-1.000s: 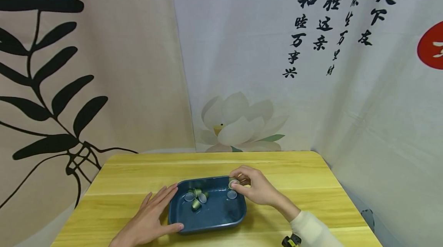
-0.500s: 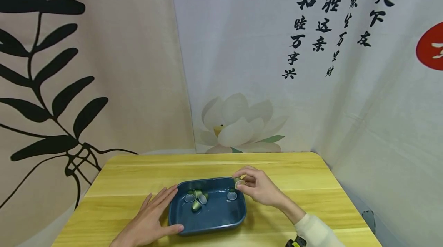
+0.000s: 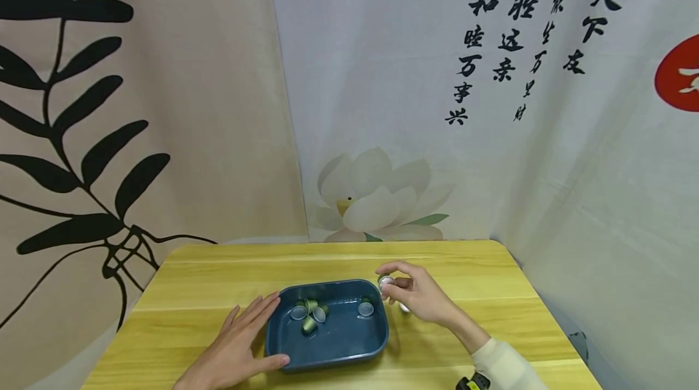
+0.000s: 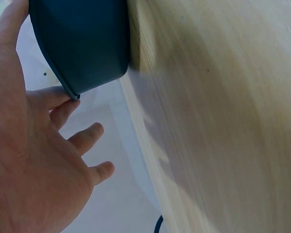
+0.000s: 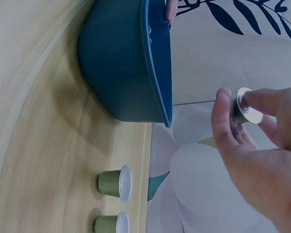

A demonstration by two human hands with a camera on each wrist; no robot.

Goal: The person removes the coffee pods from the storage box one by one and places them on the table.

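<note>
A dark blue baking dish [image 3: 327, 353] holds several green coffee capsules [image 3: 309, 324] with silver lids, grouped at its left, and a single one [image 3: 366, 309] near its right wall. My left hand [image 3: 235, 341] rests against the dish's left end, fingers extended along the rim and thumb at the near corner. Between thumb and fingers, my right hand [image 3: 417, 294] pinches a coffee capsule [image 5: 247, 108], raised just outside the dish's right end. In the right wrist view its foil lid faces the thumb.
Two more capsules stand lid up on the table beside the dish, a nearer capsule [image 5: 115, 183] and another capsule [image 5: 111, 223] at the frame's edge. The wooden table [image 3: 469, 275] ends at a printed cloth backdrop [image 3: 382, 105].
My right hand has carried the pinched capsule rightward from above the dish's far right corner to outside it. A capsule on the table now shows beneath that hand. The left hand keeps its place.
</note>
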